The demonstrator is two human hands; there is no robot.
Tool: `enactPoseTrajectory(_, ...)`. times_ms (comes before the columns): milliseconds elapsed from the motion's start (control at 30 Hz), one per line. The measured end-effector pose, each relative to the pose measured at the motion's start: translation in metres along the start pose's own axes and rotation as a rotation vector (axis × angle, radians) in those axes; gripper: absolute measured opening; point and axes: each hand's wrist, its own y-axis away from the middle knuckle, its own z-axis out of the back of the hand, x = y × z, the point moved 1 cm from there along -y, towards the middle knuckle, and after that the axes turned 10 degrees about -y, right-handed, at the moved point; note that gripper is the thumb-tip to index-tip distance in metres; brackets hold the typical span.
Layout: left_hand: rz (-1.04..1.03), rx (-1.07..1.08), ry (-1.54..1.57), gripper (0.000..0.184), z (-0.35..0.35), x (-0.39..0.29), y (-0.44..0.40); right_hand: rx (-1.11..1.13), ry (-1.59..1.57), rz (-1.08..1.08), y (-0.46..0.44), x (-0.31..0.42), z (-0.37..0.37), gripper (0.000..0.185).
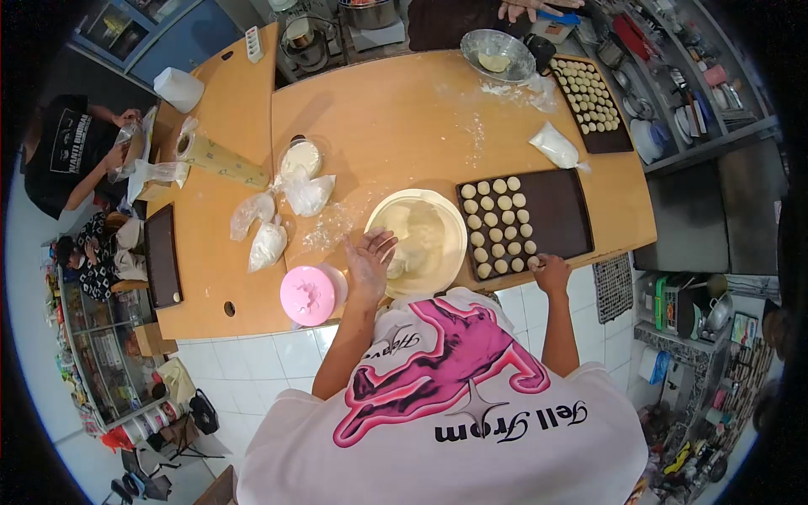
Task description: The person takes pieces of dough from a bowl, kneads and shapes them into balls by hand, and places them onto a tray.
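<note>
My left hand (369, 257) is open, palm up with floury, slightly curled fingers, over the left rim of a cream bowl (457, 220). Pale dough (411, 253) lies in the bowl, partly behind my fingers. My right hand (551, 273) is at the near edge of a dark baking tray (560, 215), its fingers closed on a dough ball (534, 263) at the tray's near corner. Several rows of round dough balls (497, 223) fill the tray's left part. A pink-lidded container (310, 296) stands left of my left forearm.
Bags of white powder (268, 246) and a plastic roll (223, 160) lie on the left. Another tray of dough balls (593, 105), a metal bowl (498, 55) and a piping-like bag (555, 146) are at the back right. A co-worker (76, 151) handles plastic at far left; another person's hands (530, 8) show at the top.
</note>
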Motion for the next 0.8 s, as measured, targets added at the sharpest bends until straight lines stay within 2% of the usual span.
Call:
enactPoseTrajectory(233, 0.006, 0.004, -0.013, 0.071, 0.0, 0.001, 0.001, 0.108, -0.008, -0.019, -0.009, -0.011, -0.002, 0.038)
enactPoseTrajectory(333, -0.02, 0.003, -0.031, 0.071, -0.001, 0.0, 0.003, 0.22, -0.167, -0.099, -0.013, -0.016, 0.008, 0.043)
enactPoseTrajectory(433, -0.011, 0.002, -0.015, 0.071, 0.003, 0.001, 0.001, 0.096, -0.353, -0.06, -0.019, -0.013, 0.01, 0.046)
enactPoseTrajectory(533, 0.007, -0.011, -0.019, 0.071, 0.002, 0.002, 0.0, 0.036, -0.348, 0.003, -0.026, 0.002, 0.003, 0.044)
enactPoseTrajectory(633, -0.014, 0.016, -0.032, 0.071, 0.002, 0.003, 0.001, 0.071, -0.302, -0.008, -0.028, 0.019, 0.003, 0.04)
enactPoseTrajectory(733, -0.019, -0.012, -0.012, 0.071, 0.005, 0.002, 0.001, -0.111, -0.246, 0.182, -0.032, 0.012, -0.012, 0.036)
enactPoseTrajectory(800, -0.02, -0.025, -0.01, 0.071, 0.008, 0.002, 0.001, -0.092, -0.255, 0.174, -0.035, 0.007, -0.016, 0.036)
